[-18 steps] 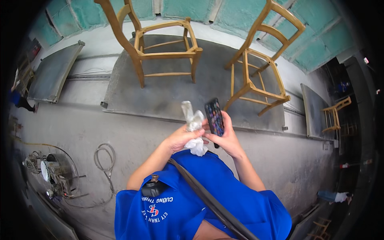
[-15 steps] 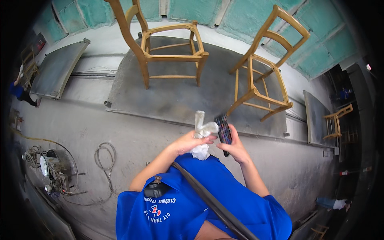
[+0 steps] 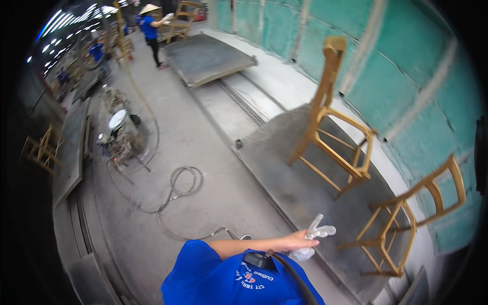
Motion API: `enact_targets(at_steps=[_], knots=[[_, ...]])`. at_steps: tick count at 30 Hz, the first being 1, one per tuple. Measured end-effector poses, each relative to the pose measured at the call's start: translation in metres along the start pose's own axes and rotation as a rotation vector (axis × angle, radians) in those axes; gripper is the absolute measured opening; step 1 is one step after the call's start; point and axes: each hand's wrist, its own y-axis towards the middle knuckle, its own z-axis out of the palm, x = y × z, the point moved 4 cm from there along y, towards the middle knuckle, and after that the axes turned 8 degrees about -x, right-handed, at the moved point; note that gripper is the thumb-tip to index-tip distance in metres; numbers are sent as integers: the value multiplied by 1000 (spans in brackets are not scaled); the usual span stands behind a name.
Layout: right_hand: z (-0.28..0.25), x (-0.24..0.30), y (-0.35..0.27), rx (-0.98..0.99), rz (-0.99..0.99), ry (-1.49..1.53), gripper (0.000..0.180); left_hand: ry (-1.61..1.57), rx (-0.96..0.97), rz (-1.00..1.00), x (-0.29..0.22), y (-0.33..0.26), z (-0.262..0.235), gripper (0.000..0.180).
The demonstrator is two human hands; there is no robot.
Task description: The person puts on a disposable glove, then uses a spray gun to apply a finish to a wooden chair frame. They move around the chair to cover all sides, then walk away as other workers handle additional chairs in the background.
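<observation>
The view has swung to the left: the two wooden chairs, earlier ahead at the top, now stand off to the right, the nearer chair point(image 3: 406, 218) beside the farther chair point(image 3: 333, 132). The floor with a coiled hose point(image 3: 183, 185) and a machine point(image 3: 119, 134) now fills the middle. The dark phone and the right hand have gone from sight. The left hand point(image 3: 295, 241) alone now holds the clear plastic glove point(image 3: 315, 236).

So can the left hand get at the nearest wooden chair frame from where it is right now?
Probably not without a step: the left hand already clutches a crumpled whitish glove, and the nearest bare wooden chair frame stands apart on the grey metal platform. Nothing blocks the way between them.
</observation>
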Motion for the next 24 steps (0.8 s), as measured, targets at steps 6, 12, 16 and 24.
enact_targets(at_steps=[6, 12, 16, 24], knots=[[2, 65, 0, -146, -158, -124, 31, 168, -133, -105, -12, -1, -10, 88], [-6, 90, -12, -280, -284, -242, 34, -135, -191, 10, -40, 1, -42, 50], [-16, 118, -48, -484, -492, -379, 37, -229, -323, 59, -70, -4, -75, 50], [23, 282, -235, -301, -1392, 307, 62, -306, -480, 88, -101, -10, -101, 70]])
